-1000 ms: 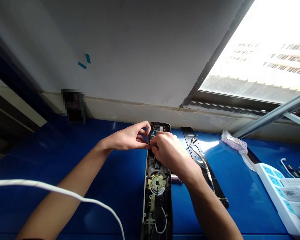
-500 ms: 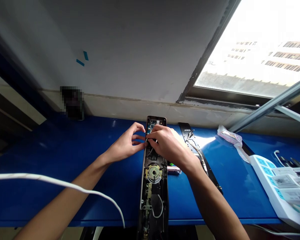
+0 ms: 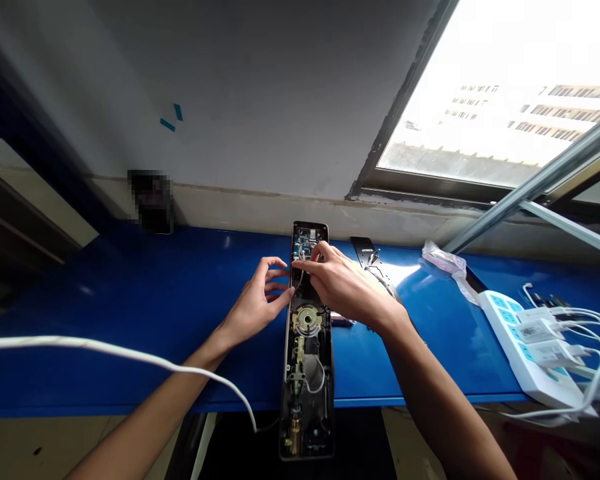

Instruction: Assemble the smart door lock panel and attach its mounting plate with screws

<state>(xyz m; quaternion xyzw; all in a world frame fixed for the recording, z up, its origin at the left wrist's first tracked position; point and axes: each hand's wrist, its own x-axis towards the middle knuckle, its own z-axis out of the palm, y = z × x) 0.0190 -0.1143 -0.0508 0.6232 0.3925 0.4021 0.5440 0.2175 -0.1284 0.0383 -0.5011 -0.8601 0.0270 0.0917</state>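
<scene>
A long black electronic door lock housing (image 3: 287,393) lies open-side up, its lower end jutting past the table's front edge. Inside are a blue circuit board (image 3: 300,252), a round metal spindle plate (image 3: 308,321) and a brass part (image 3: 295,433) near the bottom. My right hand (image 3: 343,280) reaches over the upper half, thumb and forefinger pinched at a thin grey cable (image 3: 301,275) below the board; the exact grip is partly covered. On the other side, my left hand (image 3: 260,293) has its fingers curved and apart, with the thumb tip at the housing's left rim.
Behind my right hand lies a black panel (image 3: 363,247) with cables. A plastic bag (image 3: 445,259) and a white power strip (image 3: 520,353) with several plugs are on the right of the blue table (image 3: 130,320). A white cable (image 3: 130,357) crosses my left forearm.
The camera view has shifted, bringing the housing's lower end into sight. My right hand has drawn back slightly, uncovering more circuit board and the cable. My left fingers sit a little lower along the rim.
</scene>
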